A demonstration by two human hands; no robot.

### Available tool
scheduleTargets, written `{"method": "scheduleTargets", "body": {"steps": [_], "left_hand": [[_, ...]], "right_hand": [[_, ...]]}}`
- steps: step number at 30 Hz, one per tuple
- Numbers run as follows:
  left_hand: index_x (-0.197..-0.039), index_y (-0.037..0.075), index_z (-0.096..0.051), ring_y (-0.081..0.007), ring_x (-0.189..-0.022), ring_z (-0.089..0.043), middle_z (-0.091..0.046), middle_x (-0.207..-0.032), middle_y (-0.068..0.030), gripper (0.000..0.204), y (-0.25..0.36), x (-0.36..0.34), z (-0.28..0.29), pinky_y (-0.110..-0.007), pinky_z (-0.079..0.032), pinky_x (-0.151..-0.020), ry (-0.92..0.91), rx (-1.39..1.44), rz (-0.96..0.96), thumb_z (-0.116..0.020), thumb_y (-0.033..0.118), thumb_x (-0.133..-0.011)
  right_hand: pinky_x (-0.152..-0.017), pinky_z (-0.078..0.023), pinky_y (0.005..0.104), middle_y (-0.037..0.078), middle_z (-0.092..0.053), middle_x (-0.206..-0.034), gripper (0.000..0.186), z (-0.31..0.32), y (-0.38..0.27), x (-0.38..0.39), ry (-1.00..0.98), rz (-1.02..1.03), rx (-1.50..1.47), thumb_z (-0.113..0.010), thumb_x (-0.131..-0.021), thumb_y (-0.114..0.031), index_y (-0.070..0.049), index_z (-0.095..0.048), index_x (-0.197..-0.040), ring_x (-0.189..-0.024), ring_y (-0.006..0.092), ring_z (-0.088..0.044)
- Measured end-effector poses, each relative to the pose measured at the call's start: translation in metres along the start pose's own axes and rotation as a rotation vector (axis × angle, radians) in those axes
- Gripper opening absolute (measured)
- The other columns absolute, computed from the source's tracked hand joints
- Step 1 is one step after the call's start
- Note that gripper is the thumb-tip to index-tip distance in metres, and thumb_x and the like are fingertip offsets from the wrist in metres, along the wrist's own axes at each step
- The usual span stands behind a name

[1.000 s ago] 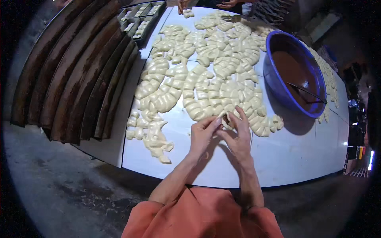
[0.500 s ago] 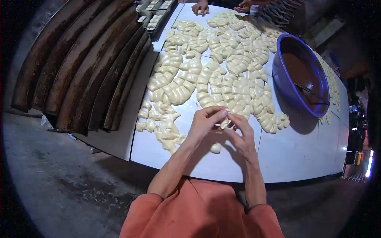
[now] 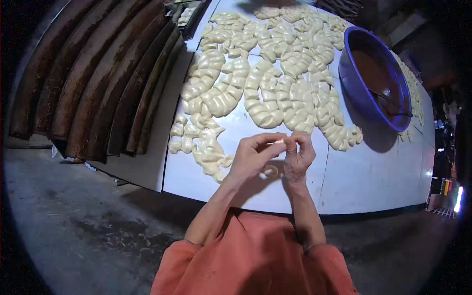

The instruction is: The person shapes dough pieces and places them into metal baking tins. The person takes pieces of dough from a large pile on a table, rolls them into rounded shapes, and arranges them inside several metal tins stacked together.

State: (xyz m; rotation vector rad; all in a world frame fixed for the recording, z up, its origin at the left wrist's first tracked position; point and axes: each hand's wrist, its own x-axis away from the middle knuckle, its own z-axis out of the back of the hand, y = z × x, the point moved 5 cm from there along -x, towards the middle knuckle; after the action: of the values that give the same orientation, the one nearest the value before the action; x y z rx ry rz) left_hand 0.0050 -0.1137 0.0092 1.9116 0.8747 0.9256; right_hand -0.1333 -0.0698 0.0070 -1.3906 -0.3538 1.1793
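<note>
Close to the table's near edge, my left hand (image 3: pixel 253 156) and my right hand (image 3: pixel 299 160) meet with their fingertips together. Both are closed in a pinch on a small piece of dough (image 3: pixel 280 141), mostly hidden by the fingers. Just below them a small dough ball (image 3: pixel 270 171) rests on the white table, partly blurred. Beyond my hands lie many soft, pale pieces of dough (image 3: pixel 295 98), pressed side by side in curved rows. A flatter, ragged patch of dough (image 3: pixel 209 147) is to the left of my left hand.
A purple basin (image 3: pixel 350 73) with brown filling and a dark utensil stands at the right. Long, dark, curved trays (image 3: pixel 88 83) are stacked at the left. Farther back is a dark tray (image 3: pixel 188 17) holding pale pieces. The white tabletop (image 3: pixel 364 187) ends near my body.
My right hand has turned and its fingers have curled in against my left fingertips. The view has shifted slightly, and the co-worker's hands at the far edge no longer show clearly.
</note>
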Motion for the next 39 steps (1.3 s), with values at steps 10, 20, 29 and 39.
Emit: {"method": "scheduleTargets", "body": {"steps": [10,20,29,39], "left_hand": [[-0.127,-0.001,-0.064,-0.0128,-0.08,-0.066,-0.07,-0.104,-0.0096,0.038,-0.032,0.007,0.021,-0.028,-0.056,-0.07,0.007,-0.135,0.139,-0.057,0.027,-0.104],[-0.123,0.0,-0.066,-0.008,-0.078,-0.066,-0.073,-0.098,-0.006,0.029,0.016,0.102,0.154,-0.024,-0.052,-0.066,0.577,-0.484,-0.076,-0.059,0.015,-0.1],[-0.113,0.007,-0.07,-0.0308,-0.109,-0.063,-0.064,-0.125,-0.0143,0.03,0.016,0.123,0.132,-0.04,-0.052,-0.092,0.309,-1.196,-0.442,-0.066,0.005,-0.084],[-0.093,0.01,-0.071,-0.0318,-0.126,-0.052,-0.063,-0.124,-0.0091,0.021,0.007,0.099,0.127,-0.046,-0.039,-0.102,0.167,-1.29,-0.596,-0.078,0.022,-0.077]], "right_hand": [[-0.076,-0.054,0.0334,0.014,-0.067,-0.111,0.021,0.021,-0.032,0.024,-0.398,-0.191,0.038,-0.068,-0.091,-0.006,0.001,-0.066,-0.111,-0.094,0.0226,-0.066],[-0.083,-0.051,0.0415,0.016,-0.067,-0.11,0.032,-0.017,-0.04,0.061,-0.499,-0.085,0.301,-0.076,-0.085,-0.019,-0.003,-0.065,-0.111,-0.098,0.0315,-0.064],[-0.062,-0.048,0.0411,0.013,-0.064,-0.089,0.035,-0.122,-0.046,0.102,-0.691,0.34,0.327,-0.072,-0.085,-0.023,-0.005,-0.065,-0.115,-0.07,0.03,-0.06],[-0.07,-0.05,0.0378,0.015,-0.062,-0.086,0.026,-0.101,-0.047,0.071,-0.784,-0.486,-0.039,-0.063,-0.092,-0.021,0.002,-0.062,-0.105,-0.073,0.027,-0.06]]}}
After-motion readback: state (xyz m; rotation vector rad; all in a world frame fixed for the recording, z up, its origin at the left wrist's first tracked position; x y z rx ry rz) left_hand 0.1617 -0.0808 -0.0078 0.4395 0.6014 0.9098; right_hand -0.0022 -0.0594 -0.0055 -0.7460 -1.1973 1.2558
